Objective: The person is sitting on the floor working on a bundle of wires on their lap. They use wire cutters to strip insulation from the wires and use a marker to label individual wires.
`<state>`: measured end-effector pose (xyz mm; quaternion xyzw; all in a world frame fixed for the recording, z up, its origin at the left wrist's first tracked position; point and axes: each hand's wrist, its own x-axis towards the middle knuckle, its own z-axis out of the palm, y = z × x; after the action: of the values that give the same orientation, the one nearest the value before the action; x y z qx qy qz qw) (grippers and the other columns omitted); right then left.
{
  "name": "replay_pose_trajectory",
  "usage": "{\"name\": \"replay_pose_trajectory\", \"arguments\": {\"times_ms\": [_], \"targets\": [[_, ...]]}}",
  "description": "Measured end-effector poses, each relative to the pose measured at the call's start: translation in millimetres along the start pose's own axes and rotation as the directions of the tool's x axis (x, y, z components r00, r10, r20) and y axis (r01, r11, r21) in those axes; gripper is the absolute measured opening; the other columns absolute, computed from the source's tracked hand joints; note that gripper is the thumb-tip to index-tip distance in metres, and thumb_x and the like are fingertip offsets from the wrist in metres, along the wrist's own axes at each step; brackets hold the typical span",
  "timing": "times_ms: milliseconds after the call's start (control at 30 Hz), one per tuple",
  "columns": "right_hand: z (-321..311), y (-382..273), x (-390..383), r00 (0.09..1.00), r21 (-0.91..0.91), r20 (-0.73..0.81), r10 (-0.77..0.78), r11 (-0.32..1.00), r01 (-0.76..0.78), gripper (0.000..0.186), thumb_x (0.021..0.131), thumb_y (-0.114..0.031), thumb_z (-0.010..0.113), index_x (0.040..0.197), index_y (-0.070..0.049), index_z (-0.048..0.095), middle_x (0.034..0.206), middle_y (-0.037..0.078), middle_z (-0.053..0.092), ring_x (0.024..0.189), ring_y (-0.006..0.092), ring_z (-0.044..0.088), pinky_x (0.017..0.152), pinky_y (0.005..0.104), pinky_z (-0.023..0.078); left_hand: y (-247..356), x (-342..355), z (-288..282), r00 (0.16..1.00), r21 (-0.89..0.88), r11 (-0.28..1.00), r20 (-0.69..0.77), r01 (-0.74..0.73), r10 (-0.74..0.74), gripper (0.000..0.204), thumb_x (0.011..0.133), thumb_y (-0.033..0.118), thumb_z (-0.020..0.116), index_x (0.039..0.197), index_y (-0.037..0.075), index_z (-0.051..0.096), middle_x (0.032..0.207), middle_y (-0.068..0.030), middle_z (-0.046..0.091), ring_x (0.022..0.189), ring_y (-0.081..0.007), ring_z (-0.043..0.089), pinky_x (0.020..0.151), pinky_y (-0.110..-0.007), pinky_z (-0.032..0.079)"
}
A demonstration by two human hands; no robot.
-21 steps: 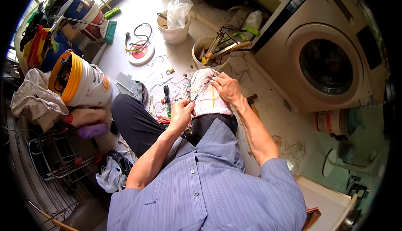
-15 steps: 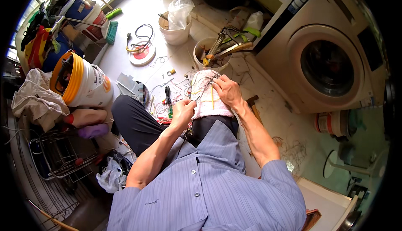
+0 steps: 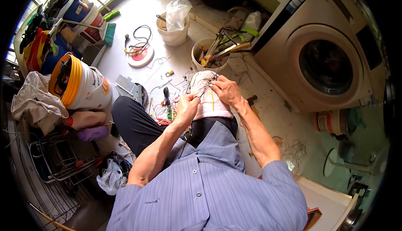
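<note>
A pale pink towel (image 3: 211,109) is draped over my right knee with thin dark wires (image 3: 203,89) and a yellow wire (image 3: 212,101) on it. My right hand (image 3: 226,89) pinches the dark wires at the towel's upper right. My left hand (image 3: 188,104) is closed on a dark wire at the towel's left edge, lower than the right hand; the wire hangs toward my lap. Beside my left leg are scattered wires, a black coiled cable (image 3: 166,95) and a grey plastic case (image 3: 130,88). What is between my fingertips is small and partly hidden.
A bucket of tools (image 3: 197,55) and a bucket with a bag (image 3: 173,36) stand ahead; a yellow padlock (image 3: 170,73) and cable coil (image 3: 140,55) lie on the floor. Buckets (image 3: 94,90) and a wire rack (image 3: 63,155) are left, a washing machine (image 3: 272,80) and hammer (image 3: 252,101) right.
My left hand has moved slightly up and to the right, drawing closer to my right hand. My right hand stays pinched at about the same spot on the towel.
</note>
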<state>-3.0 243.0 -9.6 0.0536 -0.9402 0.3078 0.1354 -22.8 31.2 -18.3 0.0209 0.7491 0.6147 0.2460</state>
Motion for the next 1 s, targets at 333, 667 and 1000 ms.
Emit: {"name": "replay_pose_trajectory", "arguments": {"times_ms": [333, 667, 1000], "targets": [[5.4, -1.5, 0.9, 0.998, -0.011, 0.062, 0.018, 1.0, -0.018, 0.018, 0.09, -0.023, 0.066, 0.098, -0.009, 0.075, 0.089, 0.009, 0.064, 0.079, 0.031, 0.066, 0.07, 0.0387, 0.054, -9.1, -13.5, -4.1, 0.996, -0.041, 0.996, -0.027, -0.082, 0.081, 0.019, 0.084, 0.014, 0.061, 0.069, 0.002, 0.06, 0.061, 0.0037, 0.049, 0.056, -0.0066, 0.041, 0.051, -0.028, 0.032], [5.7, 0.9, -2.2, 0.999, 0.008, 0.035, 0.037, 0.999, -0.038, 0.018, 0.09, -0.023, 0.066, 0.099, -0.009, 0.075, 0.092, 0.009, 0.065, 0.083, 0.031, 0.067, 0.073, 0.0387, 0.054, -19.4, -44.0, -26.4, 1.0, -0.14, 0.99, -0.024, -0.007, 0.003, 0.019, 0.087, 0.011, 0.062, 0.07, 0.006, 0.058, 0.061, 0.0067, 0.048, 0.055, -0.0038, 0.039, 0.05, -0.026, 0.03], [-11.7, 12.8, -7.3, 0.967, 0.358, 0.022, 0.252, 0.902, -0.243, 0.02, 0.089, -0.015, 0.069, 0.103, -0.003, 0.075, 0.089, 0.014, 0.069, 0.081, 0.0247, 0.066, 0.075, 0.0319, 0.051, -13.2, -35.7, -17.9, 0.93, 0.398, 0.872, -0.103, -0.286, 0.352, 0.02, 0.087, 0.014, 0.063, 0.08, -0.005, 0.064, 0.062, -0.011, 0.062, 0.056, -0.012, 0.056, 0.054, -0.032, 0.045]]}}
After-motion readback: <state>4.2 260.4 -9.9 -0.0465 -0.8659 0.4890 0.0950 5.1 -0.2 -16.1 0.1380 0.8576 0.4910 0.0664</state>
